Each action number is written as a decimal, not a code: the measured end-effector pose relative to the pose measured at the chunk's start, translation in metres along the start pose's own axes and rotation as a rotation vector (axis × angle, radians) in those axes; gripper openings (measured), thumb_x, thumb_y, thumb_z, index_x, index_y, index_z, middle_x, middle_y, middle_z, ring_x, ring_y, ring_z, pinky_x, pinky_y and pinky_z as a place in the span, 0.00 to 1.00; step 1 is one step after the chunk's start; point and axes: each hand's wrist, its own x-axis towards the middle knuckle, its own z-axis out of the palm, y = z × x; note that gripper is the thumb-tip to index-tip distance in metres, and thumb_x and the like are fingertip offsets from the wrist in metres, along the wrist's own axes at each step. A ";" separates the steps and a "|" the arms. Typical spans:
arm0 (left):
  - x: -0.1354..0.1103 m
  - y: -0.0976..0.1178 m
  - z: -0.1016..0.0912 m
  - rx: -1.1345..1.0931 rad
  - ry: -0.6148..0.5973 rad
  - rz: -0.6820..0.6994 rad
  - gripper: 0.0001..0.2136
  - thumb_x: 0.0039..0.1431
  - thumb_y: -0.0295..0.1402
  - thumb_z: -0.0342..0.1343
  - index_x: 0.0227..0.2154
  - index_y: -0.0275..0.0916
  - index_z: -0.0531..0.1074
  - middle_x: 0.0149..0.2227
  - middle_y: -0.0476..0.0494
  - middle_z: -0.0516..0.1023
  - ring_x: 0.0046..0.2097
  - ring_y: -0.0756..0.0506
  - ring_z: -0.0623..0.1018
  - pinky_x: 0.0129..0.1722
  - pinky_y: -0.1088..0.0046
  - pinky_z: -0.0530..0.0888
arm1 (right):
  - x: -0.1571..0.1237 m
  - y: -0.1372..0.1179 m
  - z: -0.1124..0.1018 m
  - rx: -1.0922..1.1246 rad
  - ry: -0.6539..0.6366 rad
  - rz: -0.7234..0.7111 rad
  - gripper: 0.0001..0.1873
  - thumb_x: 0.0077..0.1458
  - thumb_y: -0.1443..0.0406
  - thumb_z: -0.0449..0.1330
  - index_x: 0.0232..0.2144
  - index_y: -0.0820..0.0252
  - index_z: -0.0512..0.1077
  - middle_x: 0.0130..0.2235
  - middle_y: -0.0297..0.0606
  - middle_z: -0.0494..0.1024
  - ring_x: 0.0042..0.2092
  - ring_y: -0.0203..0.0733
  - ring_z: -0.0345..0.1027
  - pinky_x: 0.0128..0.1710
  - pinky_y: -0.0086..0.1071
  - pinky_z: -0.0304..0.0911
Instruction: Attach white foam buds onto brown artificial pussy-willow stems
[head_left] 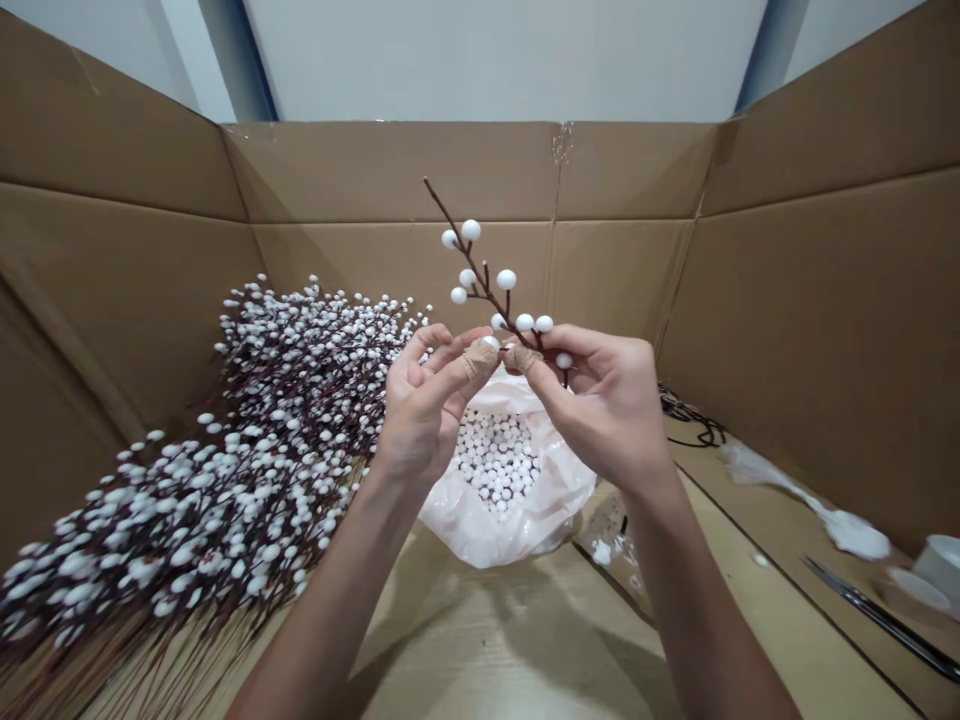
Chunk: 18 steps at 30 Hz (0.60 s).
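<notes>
Left forearm (322, 610) and right forearm (712, 610) rise from the lower edge of the view, closest to the camera, and converge at mid-frame. Left hand (424, 410): fingers half curled and apart, thumb reaching across to pinch near the lower part of a berry spray (480, 268). Right hand (607, 410): fingers curled behind the stem, thumb pressing from the front; this looks like the fuller hold of the two. A tan tape wrap (480, 360) covers the left thumb, and a matching one (521, 357) covers the right.

Spray has a thin brown stem and white foam berries on short side twigs. Long axis slants from lower right, where the base end passes behind the right hand's fingers, to upper left, where the bare tip stands free. Right hand lies nearer the base; the tip points away past the left hand.

Directly below the hands sits a plastic bag (525, 530) holding loose white foam balls (495, 460). Left of the bag, a large heap of similar sprays (225, 520) lies against the cardboard wall (112, 300). Right of the bag are a black cable (690, 420), a slim metal tool (877, 620) and a white tub (941, 565). Cardboard surface (480, 650) runs beneath the bag.
</notes>
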 end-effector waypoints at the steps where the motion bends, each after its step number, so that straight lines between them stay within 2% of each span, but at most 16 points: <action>1: 0.000 0.000 0.000 0.009 -0.004 0.001 0.16 0.41 0.23 0.64 0.29 0.40 0.63 0.32 0.50 0.78 0.41 0.47 0.78 0.45 0.72 0.74 | 0.000 0.000 0.000 0.004 0.000 -0.001 0.06 0.51 0.66 0.60 0.25 0.62 0.74 0.29 0.36 0.75 0.32 0.37 0.67 0.29 0.30 0.62; 5: 0.001 -0.001 0.000 0.004 -0.009 -0.004 0.16 0.40 0.23 0.64 0.28 0.40 0.62 0.32 0.50 0.77 0.40 0.48 0.78 0.45 0.72 0.74 | 0.000 0.000 0.000 0.007 0.008 -0.007 0.05 0.51 0.67 0.60 0.28 0.62 0.76 0.29 0.36 0.75 0.31 0.37 0.67 0.29 0.30 0.62; 12: -0.001 -0.003 0.003 -0.051 -0.009 -0.020 0.15 0.42 0.22 0.63 0.27 0.40 0.62 0.32 0.51 0.78 0.37 0.51 0.79 0.43 0.77 0.75 | 0.000 0.000 -0.002 -0.027 0.006 -0.026 0.05 0.51 0.68 0.59 0.27 0.63 0.76 0.29 0.36 0.74 0.29 0.35 0.65 0.28 0.30 0.61; 18: -0.001 -0.004 0.001 0.000 -0.022 0.005 0.16 0.39 0.24 0.67 0.27 0.40 0.63 0.33 0.50 0.79 0.40 0.47 0.79 0.45 0.72 0.75 | 0.000 0.002 -0.002 -0.005 -0.007 -0.007 0.05 0.51 0.68 0.59 0.27 0.63 0.75 0.29 0.36 0.75 0.30 0.36 0.66 0.30 0.31 0.63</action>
